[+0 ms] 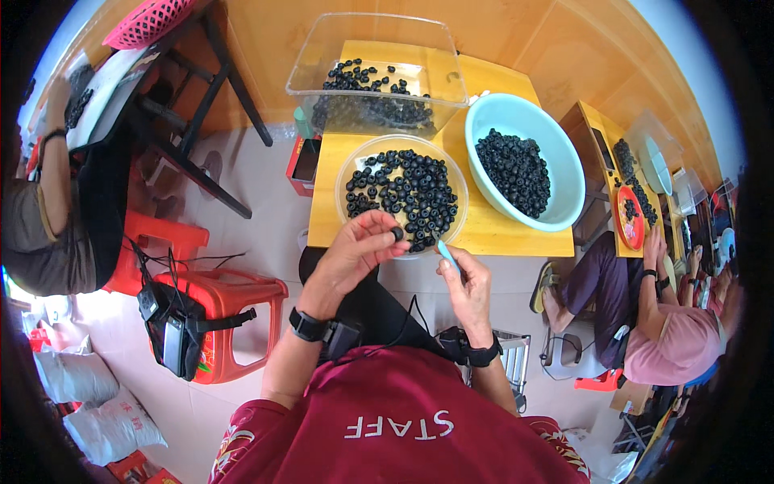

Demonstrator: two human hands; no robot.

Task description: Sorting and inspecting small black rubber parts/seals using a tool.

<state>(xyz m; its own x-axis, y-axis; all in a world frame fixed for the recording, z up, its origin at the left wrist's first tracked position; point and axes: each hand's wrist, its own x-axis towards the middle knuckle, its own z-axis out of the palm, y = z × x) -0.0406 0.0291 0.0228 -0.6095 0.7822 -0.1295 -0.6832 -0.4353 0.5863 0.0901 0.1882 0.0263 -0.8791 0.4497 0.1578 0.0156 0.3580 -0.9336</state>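
My left hand (355,252) pinches one small black round piece (397,233) between thumb and fingertips, over the near edge of a shallow, round, clear tray (458,179). Beside it, my right hand (469,294) is closed around a slim tool with a light-blue handle (447,255); its tip points toward the tray, and I cannot make out what kind of tip it has. Many black round pieces (423,181), some showing a hole in the middle, lie spread in the tray. A light-blue basin (569,161) to the right holds a heap of similar pieces.
Behind the tray, a clear plastic box (375,40) with more black pieces stands on the yellow table (439,239). Left of me is a red stool (230,294) bearing a black pouch (172,331). People work at tables on both sides, one with an orange-red plate (629,230).
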